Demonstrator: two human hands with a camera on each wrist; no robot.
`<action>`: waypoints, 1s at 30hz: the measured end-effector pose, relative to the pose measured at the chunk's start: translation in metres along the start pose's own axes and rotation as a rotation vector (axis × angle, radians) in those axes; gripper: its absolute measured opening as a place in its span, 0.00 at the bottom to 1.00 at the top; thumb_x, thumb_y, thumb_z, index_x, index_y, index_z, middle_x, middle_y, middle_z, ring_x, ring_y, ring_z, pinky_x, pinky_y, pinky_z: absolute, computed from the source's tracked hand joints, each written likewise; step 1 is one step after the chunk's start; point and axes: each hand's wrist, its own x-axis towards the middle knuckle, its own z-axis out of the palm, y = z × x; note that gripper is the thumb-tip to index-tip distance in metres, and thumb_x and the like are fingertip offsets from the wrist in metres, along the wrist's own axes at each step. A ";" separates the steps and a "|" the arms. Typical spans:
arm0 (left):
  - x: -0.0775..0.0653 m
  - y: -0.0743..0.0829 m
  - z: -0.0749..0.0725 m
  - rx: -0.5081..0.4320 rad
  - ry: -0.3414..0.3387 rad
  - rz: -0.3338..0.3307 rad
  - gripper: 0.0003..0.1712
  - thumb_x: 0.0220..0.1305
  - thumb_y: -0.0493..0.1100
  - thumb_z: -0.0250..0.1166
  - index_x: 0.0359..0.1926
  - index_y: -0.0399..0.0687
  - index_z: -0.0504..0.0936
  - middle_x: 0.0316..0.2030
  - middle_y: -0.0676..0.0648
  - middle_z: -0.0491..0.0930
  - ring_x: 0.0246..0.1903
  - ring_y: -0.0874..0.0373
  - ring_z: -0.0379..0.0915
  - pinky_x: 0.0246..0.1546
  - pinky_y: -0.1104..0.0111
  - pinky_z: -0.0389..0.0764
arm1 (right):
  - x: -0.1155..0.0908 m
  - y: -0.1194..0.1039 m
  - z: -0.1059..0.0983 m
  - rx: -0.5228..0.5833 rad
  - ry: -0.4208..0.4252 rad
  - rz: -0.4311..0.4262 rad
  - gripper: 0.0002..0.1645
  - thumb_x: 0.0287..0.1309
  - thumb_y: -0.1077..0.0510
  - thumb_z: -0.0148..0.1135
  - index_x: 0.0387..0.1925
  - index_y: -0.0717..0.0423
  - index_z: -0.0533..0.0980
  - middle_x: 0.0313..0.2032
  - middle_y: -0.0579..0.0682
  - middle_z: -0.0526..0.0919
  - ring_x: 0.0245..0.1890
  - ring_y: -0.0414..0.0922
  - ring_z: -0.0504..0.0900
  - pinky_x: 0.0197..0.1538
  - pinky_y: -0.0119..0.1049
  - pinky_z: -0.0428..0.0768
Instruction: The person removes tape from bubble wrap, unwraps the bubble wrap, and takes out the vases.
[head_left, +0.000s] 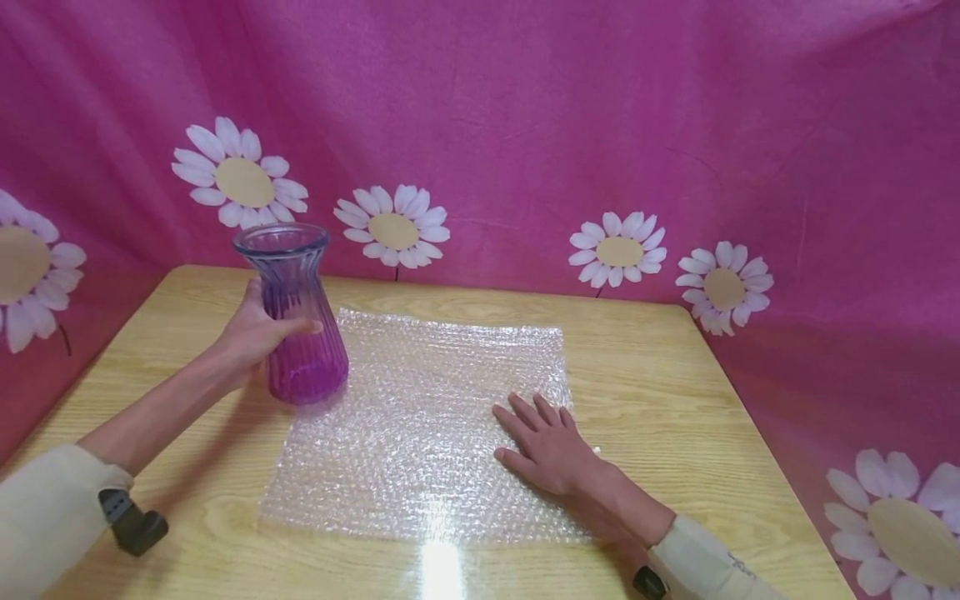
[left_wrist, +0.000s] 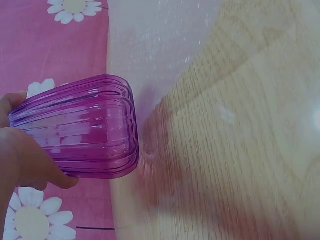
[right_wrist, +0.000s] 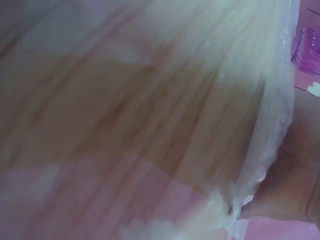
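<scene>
My left hand grips a ribbed glass vase round its middle, thumb across the front. Clear bluish glass at the flared rim deepens to purple at the base. The vase stands nearly upright, its base overlapping the left edge of a sheet of bubble wrap in the head view. In the left wrist view the vase's purple lower part shows beside the wood. My right hand rests with fingers spread on the right side of the bubble wrap, which lies flat on the table.
The light wooden table carries a bright glare spot near its front edge. Behind and at both sides hangs a magenta cloth printed with white daisies. Dark wrist cameras sit on both sleeves.
</scene>
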 end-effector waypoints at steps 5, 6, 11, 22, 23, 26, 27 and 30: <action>0.005 -0.001 -0.003 0.018 0.037 0.021 0.55 0.55 0.33 0.72 0.72 0.41 0.41 0.72 0.29 0.54 0.71 0.36 0.50 0.72 0.47 0.50 | 0.000 0.000 0.000 0.003 0.005 0.002 0.41 0.73 0.34 0.42 0.78 0.47 0.53 0.77 0.57 0.50 0.74 0.66 0.45 0.68 0.72 0.50; 0.006 -0.001 -0.004 0.020 0.045 0.025 0.55 0.55 0.33 0.72 0.71 0.42 0.41 0.72 0.29 0.54 0.71 0.36 0.50 0.72 0.46 0.51 | 0.000 0.000 0.000 0.004 0.006 0.003 0.41 0.73 0.34 0.42 0.78 0.47 0.53 0.77 0.57 0.50 0.74 0.66 0.45 0.68 0.72 0.50; 0.011 -0.004 -0.007 0.012 0.084 0.041 0.55 0.54 0.32 0.73 0.70 0.43 0.42 0.72 0.30 0.55 0.71 0.36 0.52 0.72 0.47 0.53 | 0.000 -0.001 -0.001 0.004 0.011 0.002 0.40 0.73 0.35 0.43 0.78 0.47 0.54 0.77 0.58 0.51 0.74 0.66 0.46 0.68 0.72 0.51; 0.024 -0.013 -0.015 0.046 0.138 0.049 0.54 0.57 0.36 0.73 0.70 0.45 0.42 0.72 0.31 0.56 0.71 0.38 0.51 0.73 0.50 0.53 | 0.000 -0.001 0.001 0.007 0.008 0.003 0.40 0.73 0.34 0.42 0.78 0.47 0.53 0.77 0.57 0.51 0.74 0.66 0.45 0.68 0.72 0.50; 0.025 -0.014 -0.016 0.055 0.142 0.050 0.54 0.57 0.37 0.73 0.70 0.45 0.41 0.71 0.31 0.56 0.71 0.38 0.52 0.73 0.50 0.53 | 0.000 -0.001 0.001 0.005 0.006 0.005 0.40 0.73 0.34 0.42 0.78 0.46 0.53 0.77 0.57 0.51 0.74 0.66 0.45 0.68 0.72 0.50; 0.029 -0.017 -0.017 0.055 0.153 0.058 0.54 0.58 0.37 0.73 0.70 0.44 0.41 0.71 0.31 0.57 0.70 0.38 0.53 0.72 0.50 0.53 | 0.000 0.000 0.002 0.003 0.003 0.006 0.41 0.73 0.34 0.42 0.78 0.46 0.53 0.77 0.57 0.50 0.74 0.66 0.45 0.68 0.72 0.50; 0.030 -0.018 -0.017 0.053 0.157 0.063 0.54 0.58 0.36 0.73 0.70 0.44 0.41 0.71 0.31 0.57 0.70 0.39 0.53 0.72 0.51 0.54 | 0.000 0.000 0.002 0.003 0.006 0.005 0.41 0.73 0.34 0.42 0.78 0.46 0.53 0.77 0.57 0.50 0.74 0.66 0.45 0.68 0.72 0.50; 0.034 -0.020 -0.018 0.044 0.168 0.078 0.54 0.57 0.35 0.73 0.70 0.43 0.42 0.71 0.32 0.58 0.70 0.39 0.54 0.72 0.52 0.54 | 0.000 0.000 0.001 0.006 0.012 0.001 0.41 0.73 0.34 0.42 0.78 0.47 0.53 0.77 0.57 0.50 0.74 0.66 0.45 0.68 0.72 0.51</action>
